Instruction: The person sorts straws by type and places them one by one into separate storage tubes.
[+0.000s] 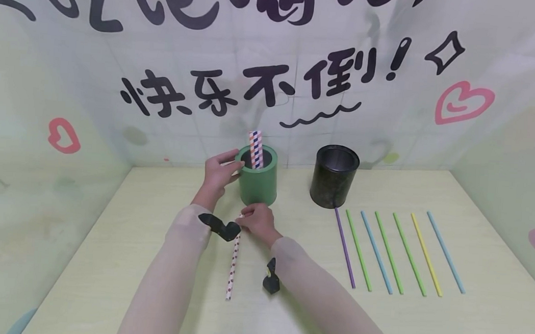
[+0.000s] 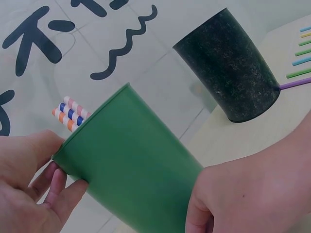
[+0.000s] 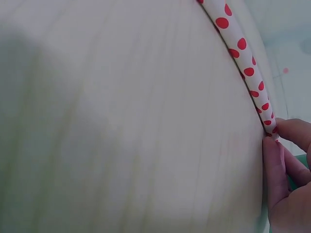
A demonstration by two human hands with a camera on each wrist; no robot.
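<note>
A green can (image 1: 258, 187) stands near the back wall with several striped paper straws (image 1: 256, 150) leaning in it. My left hand (image 1: 221, 173) grips its left side by the rim; in the left wrist view, fingers (image 2: 73, 194) lie against the green wall. A white paper straw with red dots (image 1: 233, 267) lies on the table in front of the can. At its far end my right hand (image 1: 259, 220) pinches it between thumb and fingers, as the right wrist view shows on the dotted straw (image 3: 249, 72). The bottoms of the striped straws are hidden inside the can.
To the right stands a black can (image 1: 334, 179). In front of it several thin plastic straws lie side by side, from a purple straw (image 1: 345, 248) to a blue straw (image 1: 446, 252). A wall sheet with black lettering (image 1: 268, 83) rises behind the table (image 1: 151, 262).
</note>
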